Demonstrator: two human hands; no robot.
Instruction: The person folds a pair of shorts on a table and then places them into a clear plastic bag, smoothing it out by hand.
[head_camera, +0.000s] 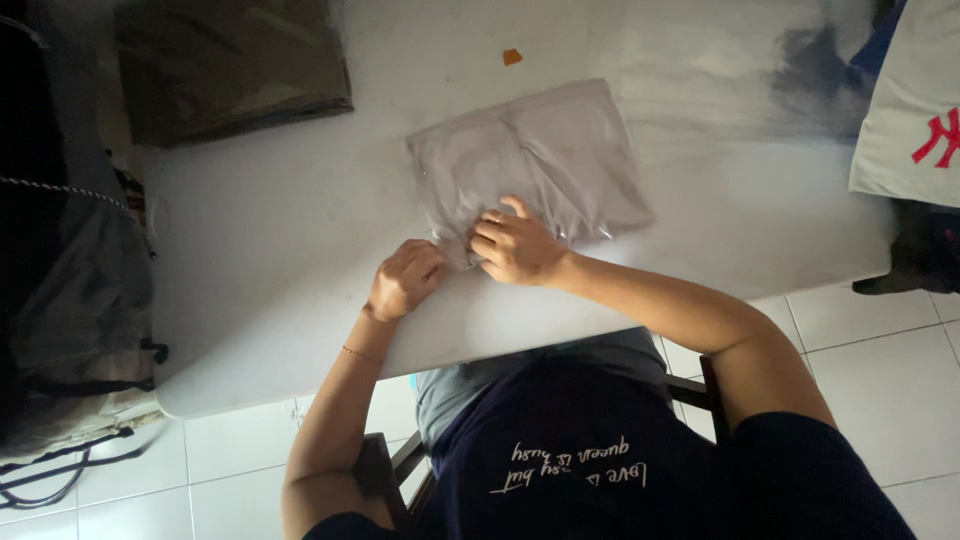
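A folded grey garment in a clear plastic bag (545, 155) lies flat on the white table (270, 230). My right hand (515, 245) rests on the bag's near edge, fingers curled and pinching the plastic there. My left hand (405, 278) is curled right beside it at the bag's near left corner, pinching the edge of the plastic too. Both forearms reach in from the bottom of the view.
A dark olive packaged garment (230, 65) lies at the table's far left corner. A small orange scrap (512, 57) sits beyond the bag. White cloth with a red mark (915, 110) hangs at the right. A dark bag (70, 290) stands left of the table, over tiled floor.
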